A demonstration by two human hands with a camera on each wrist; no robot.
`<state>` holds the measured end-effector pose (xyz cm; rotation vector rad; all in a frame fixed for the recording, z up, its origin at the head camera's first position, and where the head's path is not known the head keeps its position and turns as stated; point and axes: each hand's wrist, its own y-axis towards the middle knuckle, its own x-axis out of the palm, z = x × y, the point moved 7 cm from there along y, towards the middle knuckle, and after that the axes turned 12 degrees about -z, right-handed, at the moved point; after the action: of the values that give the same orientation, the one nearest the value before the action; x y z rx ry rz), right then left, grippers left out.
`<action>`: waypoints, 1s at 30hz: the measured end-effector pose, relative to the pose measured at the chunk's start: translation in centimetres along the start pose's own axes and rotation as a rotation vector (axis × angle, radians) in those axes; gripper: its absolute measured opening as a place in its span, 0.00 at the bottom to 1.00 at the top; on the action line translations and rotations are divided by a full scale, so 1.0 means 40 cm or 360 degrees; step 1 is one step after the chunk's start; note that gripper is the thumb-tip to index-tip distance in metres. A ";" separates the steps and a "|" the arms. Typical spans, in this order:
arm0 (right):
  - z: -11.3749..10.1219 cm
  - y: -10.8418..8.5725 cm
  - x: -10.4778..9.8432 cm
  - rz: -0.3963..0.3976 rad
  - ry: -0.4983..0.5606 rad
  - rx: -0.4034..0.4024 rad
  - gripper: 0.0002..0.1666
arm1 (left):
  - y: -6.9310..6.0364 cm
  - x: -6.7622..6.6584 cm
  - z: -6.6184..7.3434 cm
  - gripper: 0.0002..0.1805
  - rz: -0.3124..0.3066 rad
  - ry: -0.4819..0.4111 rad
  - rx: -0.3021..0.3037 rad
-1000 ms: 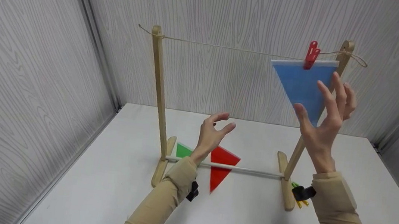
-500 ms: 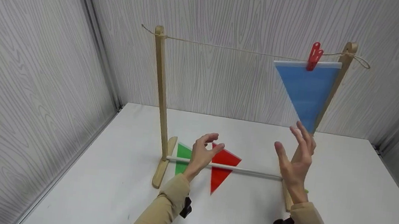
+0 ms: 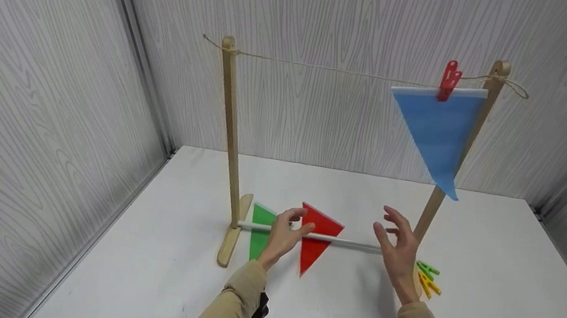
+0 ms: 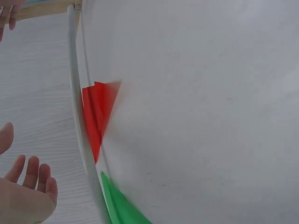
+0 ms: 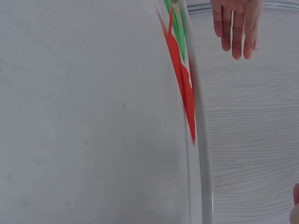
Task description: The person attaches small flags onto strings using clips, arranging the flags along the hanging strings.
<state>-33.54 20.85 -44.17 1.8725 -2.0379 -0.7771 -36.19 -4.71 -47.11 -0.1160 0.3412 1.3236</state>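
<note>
A blue triangular flag (image 3: 435, 128) hangs from a string (image 3: 320, 68) near the right post, held at its top edge by a red clip (image 3: 450, 82). My left hand (image 3: 283, 236) hovers over the table between a green flag (image 3: 261, 231) and a red flag (image 3: 316, 240), fingers bent loosely, holding nothing. My right hand (image 3: 399, 247) is in front of the right post's foot, fingers apart and nothing between them. In the left wrist view the red flag (image 4: 96, 114) lies by the white rod (image 4: 77, 93).
Wooden posts stand left (image 3: 230, 131) and right (image 3: 432, 213), joined low by a white rod (image 3: 354, 243). Beside the right foot lie green clips (image 3: 428, 270) and yellow clips (image 3: 429, 286). A white wood-grain wall (image 3: 320, 120) rises behind the table.
My right hand has left the blue flag and dropped down to the left. My left hand has lowered toward the flags on the table. The blue flag hangs from its clip, its tip curling.
</note>
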 end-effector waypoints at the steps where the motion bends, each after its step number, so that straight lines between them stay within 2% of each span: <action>1: 0.009 -0.002 0.003 -0.0034 0.0032 0.0056 0.24 | -0.002 0.002 -0.005 0.26 -0.0016 0.0010 -0.0023; 3: 0.028 -0.007 0.010 -0.0098 0.0081 0.0169 0.22 | -0.006 0.006 -0.013 0.25 -0.0049 0.0039 -0.0051; 7: 0.057 -0.015 0.027 -0.0249 0.0137 0.0382 0.23 | -0.012 0.012 -0.021 0.25 -0.0107 0.0090 -0.0048; 14: 0.094 -0.039 0.054 -0.0510 0.0097 0.0701 0.24 | -0.024 0.029 -0.033 0.23 -0.0220 0.0209 -0.0042; 18: 0.110 -0.052 0.069 -0.0632 0.0132 0.0770 0.25 | -0.031 0.038 -0.034 0.22 -0.0279 0.0276 -0.0070; 23: 0.122 -0.063 0.085 -0.0775 0.0166 0.0793 0.27 | -0.036 0.045 -0.030 0.21 -0.0335 0.0384 -0.0091; 30: 0.137 -0.074 0.094 -0.0837 0.0180 0.0850 0.26 | -0.045 0.048 -0.034 0.19 -0.0362 0.0444 -0.0128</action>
<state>-34.47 18.21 -50.90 2.7380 -1.8139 -0.2122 -34.32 -3.74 -49.19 -0.3982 0.4958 1.0961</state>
